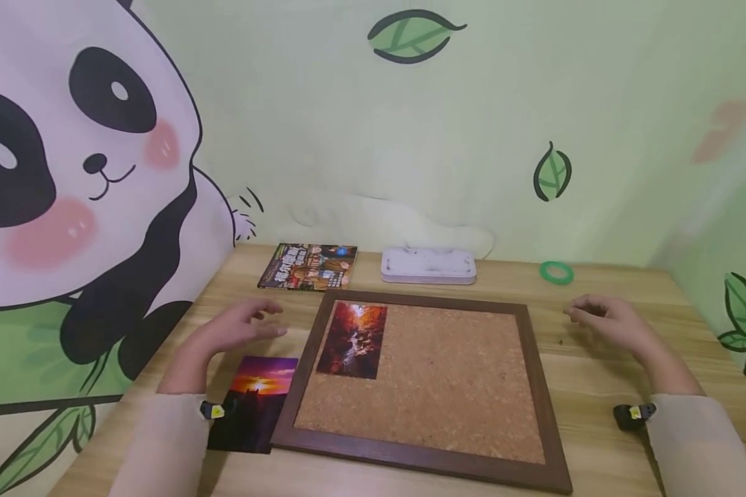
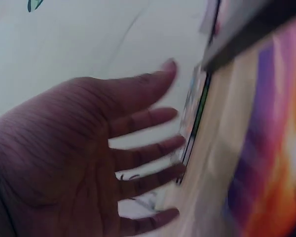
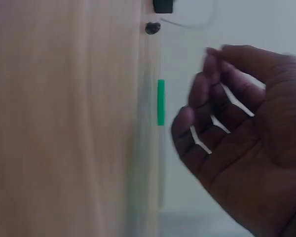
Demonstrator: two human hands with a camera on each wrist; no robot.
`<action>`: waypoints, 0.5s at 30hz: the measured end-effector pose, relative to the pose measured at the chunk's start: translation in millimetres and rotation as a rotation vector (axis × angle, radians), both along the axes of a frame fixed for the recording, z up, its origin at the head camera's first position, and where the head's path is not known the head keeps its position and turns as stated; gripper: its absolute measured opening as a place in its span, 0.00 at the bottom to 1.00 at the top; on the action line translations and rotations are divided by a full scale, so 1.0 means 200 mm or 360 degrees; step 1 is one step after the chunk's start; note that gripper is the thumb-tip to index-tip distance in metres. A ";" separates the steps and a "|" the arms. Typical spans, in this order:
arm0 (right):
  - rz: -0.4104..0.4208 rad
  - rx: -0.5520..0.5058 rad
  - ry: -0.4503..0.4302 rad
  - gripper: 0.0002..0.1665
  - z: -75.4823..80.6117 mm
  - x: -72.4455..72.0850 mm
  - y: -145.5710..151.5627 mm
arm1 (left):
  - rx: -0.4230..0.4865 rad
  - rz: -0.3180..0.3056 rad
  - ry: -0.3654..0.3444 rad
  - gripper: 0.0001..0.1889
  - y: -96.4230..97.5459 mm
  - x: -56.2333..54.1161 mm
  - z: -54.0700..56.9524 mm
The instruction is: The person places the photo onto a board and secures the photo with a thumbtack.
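Observation:
A cork board (image 1: 447,373) with a dark brown frame lies flat on the table. On its upper left corner rests a photo print of a stream between orange-red trees (image 1: 352,342). Left of the board is a sunset photo print (image 1: 255,397), its right edge along the frame. My left hand (image 1: 239,328) hovers above and beyond that sunset print, holding nothing; the left wrist view shows its fingers (image 2: 150,153) spread and nearly straight. Off the board's right side, my right hand (image 1: 606,321) hangs over the table with loosely curled fingers, the thumb close to the fingertips and nothing visible between them.
Along the wall lie a comic-style book (image 1: 311,267), a pale flat case (image 1: 429,266) and a green tape roll (image 1: 557,273). A small dark speck (image 1: 560,342) sits on the table between the board and my right hand. The panda-painted wall (image 1: 323,124) bounds the table's far edge.

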State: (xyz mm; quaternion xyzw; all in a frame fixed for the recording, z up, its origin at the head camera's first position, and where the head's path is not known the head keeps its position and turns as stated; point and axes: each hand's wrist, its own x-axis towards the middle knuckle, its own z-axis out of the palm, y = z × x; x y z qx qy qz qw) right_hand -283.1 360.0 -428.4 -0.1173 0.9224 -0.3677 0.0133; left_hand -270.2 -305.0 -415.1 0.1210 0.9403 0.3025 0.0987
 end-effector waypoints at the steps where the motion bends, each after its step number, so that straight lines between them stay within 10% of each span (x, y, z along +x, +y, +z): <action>1: 0.0000 -0.0012 -0.0049 0.25 -0.02 0.01 0.02 | -0.0057 0.0009 -0.0026 0.33 -0.02 0.04 -0.01; 7: 0.0035 -0.0012 -0.0209 0.29 -0.08 0.04 0.08 | -0.0276 0.0080 -0.0112 0.38 -0.10 0.22 -0.04; 15: 0.0185 0.0082 -0.0114 0.23 -0.13 0.03 0.09 | -0.0221 0.0121 -0.0068 0.36 -0.08 0.25 -0.12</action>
